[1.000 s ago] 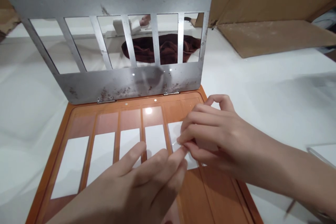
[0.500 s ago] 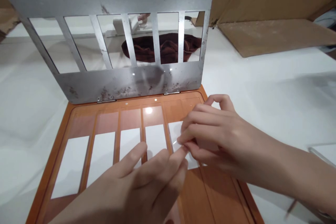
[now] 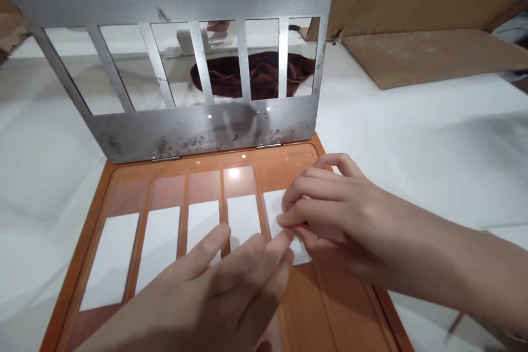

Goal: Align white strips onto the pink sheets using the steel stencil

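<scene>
Both hands meet over the smooth orange slotted tray [image 3: 124, 187]. The right hand [image 3: 342, 214] has its grip pinched on a thin white rectangular strip [image 3: 274, 206] in the rightmost slot; the left hand [image 3: 223, 291], fingers spread apart, touches it beneath the hinged, speckled metal grille [image 3: 198, 126].

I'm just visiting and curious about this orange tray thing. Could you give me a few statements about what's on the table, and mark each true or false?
1. The metal lid stands raised at the back of the orange tray. True.
2. All the tray's slots are bare. False: white strips lie in them.
3. Both hands meet at the rightmost strip. True: the left hand and right hand touch fingertips there.
4. A green cloth shows through the lid. False: the cloth is dark red-brown.
</scene>
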`<action>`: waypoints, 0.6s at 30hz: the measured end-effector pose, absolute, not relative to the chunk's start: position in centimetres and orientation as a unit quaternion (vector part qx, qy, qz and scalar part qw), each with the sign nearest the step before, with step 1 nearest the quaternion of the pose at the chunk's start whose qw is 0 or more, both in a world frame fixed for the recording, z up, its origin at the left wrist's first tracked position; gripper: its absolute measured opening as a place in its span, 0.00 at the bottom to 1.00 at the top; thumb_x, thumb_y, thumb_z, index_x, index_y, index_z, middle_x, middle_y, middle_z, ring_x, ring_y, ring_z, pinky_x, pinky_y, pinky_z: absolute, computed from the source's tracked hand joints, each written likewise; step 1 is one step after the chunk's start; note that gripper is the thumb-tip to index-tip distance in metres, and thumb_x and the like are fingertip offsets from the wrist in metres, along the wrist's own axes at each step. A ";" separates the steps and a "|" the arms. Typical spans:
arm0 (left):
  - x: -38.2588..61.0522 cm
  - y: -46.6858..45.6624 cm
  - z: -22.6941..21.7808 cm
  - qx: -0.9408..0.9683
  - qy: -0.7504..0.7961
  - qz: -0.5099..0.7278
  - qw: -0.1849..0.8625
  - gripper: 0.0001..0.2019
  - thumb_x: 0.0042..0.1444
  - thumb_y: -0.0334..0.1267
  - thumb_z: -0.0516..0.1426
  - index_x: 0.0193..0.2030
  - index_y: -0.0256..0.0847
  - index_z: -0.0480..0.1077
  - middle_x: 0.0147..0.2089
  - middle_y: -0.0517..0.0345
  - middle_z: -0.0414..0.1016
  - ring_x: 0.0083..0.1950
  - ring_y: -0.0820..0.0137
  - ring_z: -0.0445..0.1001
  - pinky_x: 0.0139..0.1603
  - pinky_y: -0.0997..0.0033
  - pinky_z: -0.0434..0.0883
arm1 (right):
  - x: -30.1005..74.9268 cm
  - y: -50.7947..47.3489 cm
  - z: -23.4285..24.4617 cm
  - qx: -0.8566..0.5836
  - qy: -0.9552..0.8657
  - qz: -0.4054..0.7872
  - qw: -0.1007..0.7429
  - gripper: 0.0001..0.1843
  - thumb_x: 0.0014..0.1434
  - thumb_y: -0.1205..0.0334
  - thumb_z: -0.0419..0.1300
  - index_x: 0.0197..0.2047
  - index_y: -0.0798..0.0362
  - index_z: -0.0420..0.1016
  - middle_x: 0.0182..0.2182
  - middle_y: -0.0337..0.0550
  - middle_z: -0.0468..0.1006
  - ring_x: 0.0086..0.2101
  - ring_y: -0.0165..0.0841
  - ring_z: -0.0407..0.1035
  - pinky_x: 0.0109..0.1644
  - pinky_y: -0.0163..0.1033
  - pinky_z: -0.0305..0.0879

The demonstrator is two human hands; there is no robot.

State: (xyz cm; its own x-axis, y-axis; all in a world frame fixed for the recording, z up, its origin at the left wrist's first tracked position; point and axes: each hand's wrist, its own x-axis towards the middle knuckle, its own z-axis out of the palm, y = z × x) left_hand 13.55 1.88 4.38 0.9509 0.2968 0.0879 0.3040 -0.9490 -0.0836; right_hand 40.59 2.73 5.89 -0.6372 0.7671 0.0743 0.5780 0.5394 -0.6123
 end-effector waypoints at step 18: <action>14.3 2.0 5.0 -0.985 -0.161 -0.049 0.035 0.21 0.72 0.42 0.47 0.61 0.49 0.78 0.63 0.67 0.80 0.84 0.70 0.22 0.82 0.58 0.22 | 40.9 3.0 6.3 -0.410 -0.865 0.245 0.150 0.12 0.74 0.68 0.53 0.44 0.54 0.78 0.48 0.46 0.77 0.47 0.36 0.68 0.53 0.44 0.64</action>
State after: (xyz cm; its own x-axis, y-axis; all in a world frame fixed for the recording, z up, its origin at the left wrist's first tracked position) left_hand 14.33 1.96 4.95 0.9432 0.3139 0.1085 0.3208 -0.9457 -0.0524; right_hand 40.90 3.02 6.31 -0.6179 0.7841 0.0589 0.6365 0.5428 -0.5479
